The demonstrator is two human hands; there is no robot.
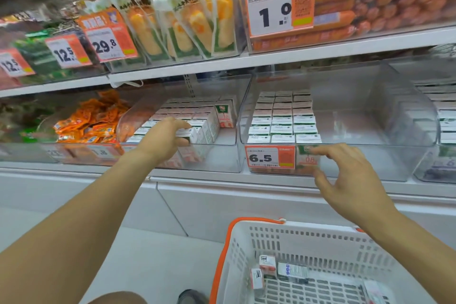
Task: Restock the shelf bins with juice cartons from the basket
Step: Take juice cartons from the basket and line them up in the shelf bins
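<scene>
My left hand (164,139) reaches over the front wall of the left clear bin (222,155) and grips a white juice carton (185,133) at the front of its rows. My right hand (345,175) hovers with fingers spread in front of the middle clear bin (370,150), just right of the 6.5 price tag (270,159), holding nothing. That bin holds three columns of white-topped cartons (282,116) on its left side. Below, a white basket with an orange rim (308,242) contains a few loose cartons (267,264).
A bin of orange snack packets (91,118) sits left of the carton bins. Another carton bin (444,118) stands at the far right. The shelf above carries packaged corn (187,22) and sausages (370,5). A white counter ledge (197,195) runs under the shelf.
</scene>
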